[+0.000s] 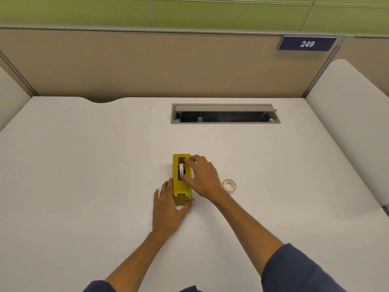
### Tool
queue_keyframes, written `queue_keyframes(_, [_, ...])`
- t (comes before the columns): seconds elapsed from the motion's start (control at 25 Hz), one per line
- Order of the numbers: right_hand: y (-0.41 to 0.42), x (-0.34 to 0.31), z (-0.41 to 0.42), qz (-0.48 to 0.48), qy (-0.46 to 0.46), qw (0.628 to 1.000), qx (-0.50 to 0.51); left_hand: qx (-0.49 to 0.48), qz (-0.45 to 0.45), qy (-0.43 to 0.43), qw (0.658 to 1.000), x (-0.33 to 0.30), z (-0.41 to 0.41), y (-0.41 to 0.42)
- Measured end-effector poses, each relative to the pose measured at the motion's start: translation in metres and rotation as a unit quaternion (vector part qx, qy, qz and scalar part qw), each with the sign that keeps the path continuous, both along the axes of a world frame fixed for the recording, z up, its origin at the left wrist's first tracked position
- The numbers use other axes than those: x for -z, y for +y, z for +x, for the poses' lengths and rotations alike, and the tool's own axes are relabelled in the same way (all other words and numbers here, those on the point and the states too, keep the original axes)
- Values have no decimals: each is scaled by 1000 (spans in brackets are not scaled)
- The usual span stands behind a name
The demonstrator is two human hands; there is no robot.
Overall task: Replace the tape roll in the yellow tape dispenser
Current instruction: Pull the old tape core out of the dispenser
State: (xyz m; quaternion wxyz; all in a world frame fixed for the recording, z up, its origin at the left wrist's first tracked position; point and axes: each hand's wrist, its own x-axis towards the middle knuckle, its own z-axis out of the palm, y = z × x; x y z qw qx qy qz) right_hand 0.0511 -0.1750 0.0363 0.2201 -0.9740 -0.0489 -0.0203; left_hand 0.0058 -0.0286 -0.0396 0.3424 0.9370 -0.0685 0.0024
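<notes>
A yellow tape dispenser stands on the white desk, its long side pointing away from me. A white tape roll on a dark core sits upright in its slot. My left hand clasps the dispenser's near end, fingers on the left side and thumb around the front corner. My right hand reaches over from the right, its fingertips pinching the roll in the slot. A second tape roll lies flat on the desk just right of my right wrist.
An open grey cable tray is cut into the desk at the back centre. Beige partition walls close off the back, with a blue "249" sign at upper right. White side panels stand left and right.
</notes>
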Motion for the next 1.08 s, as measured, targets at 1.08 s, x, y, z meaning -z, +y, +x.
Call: queue_keyframes(1.08, [11, -13, 17, -44, 8, 999, -15, -1, 24, -22, 999, 1, -2, 0])
